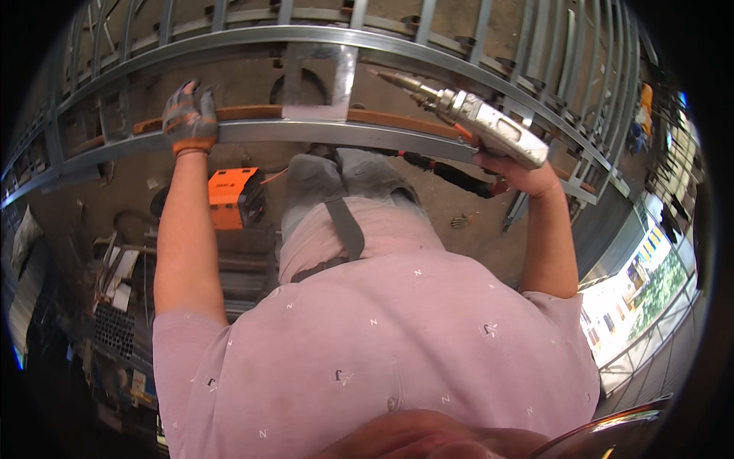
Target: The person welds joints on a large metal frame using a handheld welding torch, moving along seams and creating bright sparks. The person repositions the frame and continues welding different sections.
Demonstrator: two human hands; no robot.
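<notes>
My left hand (189, 122), in a grey and orange work glove, is closed over the near rail (252, 131) of a steel frame, its fingertips partly hidden. In my right hand (526, 174) is a silver welding gun (489, 122), its narrow nozzle pointing left over the frame. The fingers on its grip are mostly covered by the gun's body. A black cable (451, 176) trails leftward from near the gun's grip. Between the near and far rails (321, 34) stands a bright flat crosspiece (317, 80), just left of the nozzle tip.
An orange and black machine (233, 197) sits on the floor below my left arm. Parallel metal bars (482, 30) extend beyond the far rail. Rust-brown strips (405, 124) run along the near rail. Metal stock and clutter (115, 329) lie at the left.
</notes>
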